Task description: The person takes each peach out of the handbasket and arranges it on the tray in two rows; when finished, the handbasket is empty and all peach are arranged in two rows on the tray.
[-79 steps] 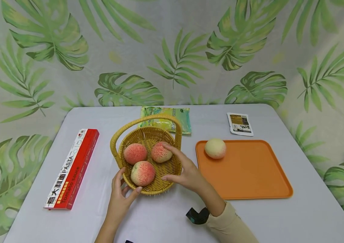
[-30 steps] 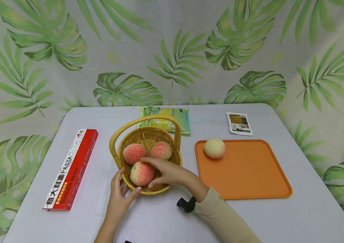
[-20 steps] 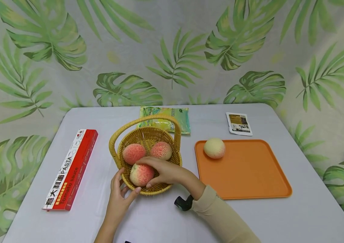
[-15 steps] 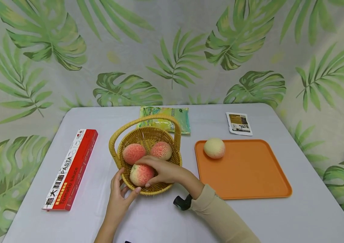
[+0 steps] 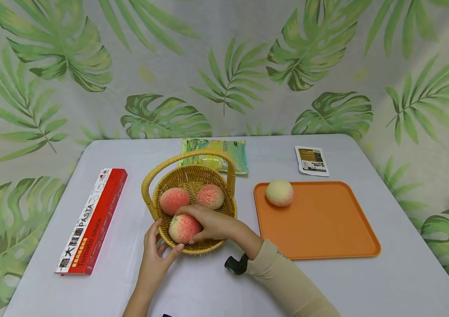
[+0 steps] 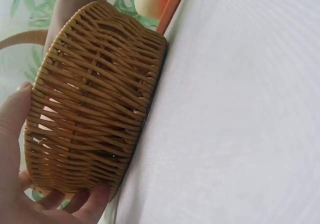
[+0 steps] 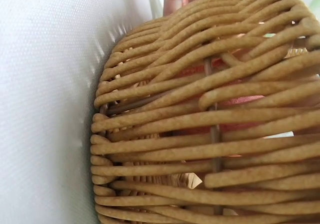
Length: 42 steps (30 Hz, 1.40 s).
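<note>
A wicker basket point(image 5: 186, 175) with an arched handle stands on the table and holds three peaches. My left hand point(image 5: 155, 257) grips its front left side, thumb at the rim; in the left wrist view the fingers point(image 6: 95, 204) curl against the woven wall. Inside, my right hand point(image 5: 213, 225) holds the nearest peach point(image 5: 181, 231), fingers over its top and thumb at its right side. Behind that lie a redder peach point(image 5: 174, 200) and a speckled peach point(image 5: 210, 197). The basket's weave point(image 7: 200, 119) fills the right wrist view and hides my right hand there.
To the right lies an orange tray point(image 5: 323, 224), bearing a pale peach point(image 5: 280, 193) at its back left corner. A red and white pasta box point(image 5: 93, 220) lies at left. Behind the basket is a green packet point(image 5: 236, 154); a small white pouch point(image 5: 312, 161) lies back right.
My right hand has left the speckled peach at the back right and moved left and nearer, onto the front peach. The left hand keeps its grip on the basket.
</note>
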Tool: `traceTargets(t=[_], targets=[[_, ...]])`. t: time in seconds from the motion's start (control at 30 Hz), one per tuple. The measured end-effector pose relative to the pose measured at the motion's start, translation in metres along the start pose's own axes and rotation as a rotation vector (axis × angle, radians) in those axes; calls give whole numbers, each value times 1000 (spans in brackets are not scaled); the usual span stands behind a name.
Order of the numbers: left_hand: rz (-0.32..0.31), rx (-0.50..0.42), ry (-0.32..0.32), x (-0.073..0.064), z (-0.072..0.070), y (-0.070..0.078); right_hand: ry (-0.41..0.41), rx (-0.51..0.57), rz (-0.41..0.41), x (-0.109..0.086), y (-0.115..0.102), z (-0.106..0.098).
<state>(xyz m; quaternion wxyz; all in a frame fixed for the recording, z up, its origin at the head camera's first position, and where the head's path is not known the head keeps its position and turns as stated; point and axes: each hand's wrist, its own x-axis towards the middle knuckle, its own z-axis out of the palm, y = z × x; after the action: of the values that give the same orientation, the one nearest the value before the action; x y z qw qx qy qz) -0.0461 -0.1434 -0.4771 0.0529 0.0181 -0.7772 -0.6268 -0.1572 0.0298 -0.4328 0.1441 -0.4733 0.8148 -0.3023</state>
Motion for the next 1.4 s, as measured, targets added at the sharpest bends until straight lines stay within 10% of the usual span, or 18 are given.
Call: traceTargets(t=[0.47,0.8,1.1,1.27,1.4], targets=[[2,4,1,1,0,-3,142,92,-60,-11,-4,-6],[-1,9,13,1,0,-2,351,372,-66,-38,-20,-19],[-2,-31,-2,0,-1,6,682,513,-129,-94,-16,-41],[-19,-9,-3,-4,-1,27,918,488,-70,-130,-1,-55],[0,-9,-1,-1,-1,12,1089,470,55,-157,18,-66]])
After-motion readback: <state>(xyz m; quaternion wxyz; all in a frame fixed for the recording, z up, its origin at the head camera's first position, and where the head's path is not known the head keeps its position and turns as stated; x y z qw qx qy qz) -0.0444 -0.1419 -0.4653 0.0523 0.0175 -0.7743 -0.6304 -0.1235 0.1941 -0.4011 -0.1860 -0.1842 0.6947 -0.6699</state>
